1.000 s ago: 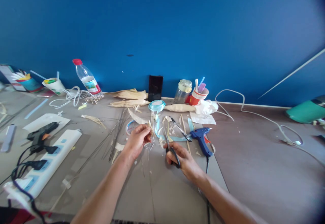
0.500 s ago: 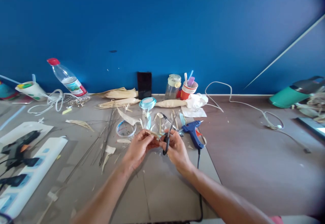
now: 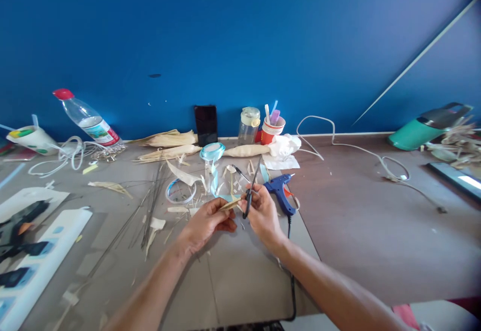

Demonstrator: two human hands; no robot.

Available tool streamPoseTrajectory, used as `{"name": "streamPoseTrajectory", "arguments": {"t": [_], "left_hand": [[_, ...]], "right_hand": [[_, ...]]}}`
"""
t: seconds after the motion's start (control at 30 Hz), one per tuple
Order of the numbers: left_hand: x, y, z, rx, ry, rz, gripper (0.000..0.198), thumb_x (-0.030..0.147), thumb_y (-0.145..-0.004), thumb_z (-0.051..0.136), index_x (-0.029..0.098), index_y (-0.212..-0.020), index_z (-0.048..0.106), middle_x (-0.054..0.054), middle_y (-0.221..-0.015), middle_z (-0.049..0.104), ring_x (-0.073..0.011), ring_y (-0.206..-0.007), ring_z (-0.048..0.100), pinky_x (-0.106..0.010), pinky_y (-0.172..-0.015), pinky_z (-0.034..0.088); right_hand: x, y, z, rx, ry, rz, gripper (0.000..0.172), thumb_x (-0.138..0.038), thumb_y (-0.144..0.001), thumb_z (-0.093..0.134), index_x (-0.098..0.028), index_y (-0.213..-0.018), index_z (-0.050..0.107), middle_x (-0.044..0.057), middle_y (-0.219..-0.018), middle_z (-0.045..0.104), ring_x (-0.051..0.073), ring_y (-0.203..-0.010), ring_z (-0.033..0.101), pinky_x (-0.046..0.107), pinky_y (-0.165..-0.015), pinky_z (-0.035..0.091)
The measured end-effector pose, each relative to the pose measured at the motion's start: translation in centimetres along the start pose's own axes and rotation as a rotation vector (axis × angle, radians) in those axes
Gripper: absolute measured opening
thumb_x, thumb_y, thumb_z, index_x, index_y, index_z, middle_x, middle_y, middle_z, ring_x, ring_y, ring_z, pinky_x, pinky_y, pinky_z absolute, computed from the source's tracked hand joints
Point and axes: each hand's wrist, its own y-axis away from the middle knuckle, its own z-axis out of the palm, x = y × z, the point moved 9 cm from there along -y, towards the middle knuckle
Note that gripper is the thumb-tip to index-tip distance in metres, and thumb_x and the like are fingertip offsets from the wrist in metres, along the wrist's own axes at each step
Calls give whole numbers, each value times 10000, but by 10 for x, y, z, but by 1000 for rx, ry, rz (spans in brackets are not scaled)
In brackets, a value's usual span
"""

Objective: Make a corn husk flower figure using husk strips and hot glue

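My left hand [image 3: 210, 223] pinches a piece of dried corn husk [image 3: 230, 204] between thumb and fingers, low over the table. Close beside it, my right hand [image 3: 262, 216] is closed around black-handled scissors [image 3: 248, 202], their blades pointing up and away. The right fingertips are near the husk's right end; whether they touch it I cannot tell. Beyond the hands lie light-blue ribbon [image 3: 215, 178], scraps of husk and a clear roll of tape or line [image 3: 181, 191]. A blue glue gun [image 3: 280, 191] rests just right of my right hand.
Thin dark wires [image 3: 152, 206] and a white power strip [image 3: 45, 266] lie to the left. Along the blue wall stand a tilted bottle [image 3: 90, 120], a phone [image 3: 206, 124], a clear jar [image 3: 248, 126] and red paper cups [image 3: 272, 131]. A white cable [image 3: 361, 148] crosses the right side.
My hands have moved slightly apart, and more of the husk piece shows in my left hand. The scissors remain in my right hand. The whole view has shifted a little.
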Motion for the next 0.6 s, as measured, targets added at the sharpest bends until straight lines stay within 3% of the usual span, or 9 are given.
{"name": "streamPoseTrajectory", "arguments": {"t": [0.13,0.23,0.37,0.6], "left_hand": [[5,0,-4,7,-99,43,203,320,-717,664,158,-828,613,-18,-793,591,-131,-659,593,-305,-691,488],[8,-2,-11,50,-160,74,179,326,-702,668,153,-719,624,2,-675,554,-117,-623,537,-279,-662,475],[9,-3,-9,33,-202,55,156,301,-651,693,163,-713,654,-3,-690,568,-120,-622,503,-263,-623,456],[16,-2,-5,25,-260,96,98,244,-622,693,172,-649,631,14,-639,554,-121,-622,471,-235,-620,393]], "right_hand": [[-1,-4,1,-69,36,40,402,-218,-624,677,-196,-964,464,-49,-671,556,96,-600,525,203,-527,403],[-2,-4,6,-151,88,67,392,-206,-630,673,-192,-966,473,-53,-657,554,90,-578,513,197,-505,383],[-3,-4,11,-231,110,54,411,-196,-624,688,-184,-977,479,-46,-675,560,91,-590,521,206,-529,390],[-1,-5,12,-254,34,90,420,-208,-607,708,-187,-959,479,-47,-685,558,93,-603,533,209,-542,396]]}}
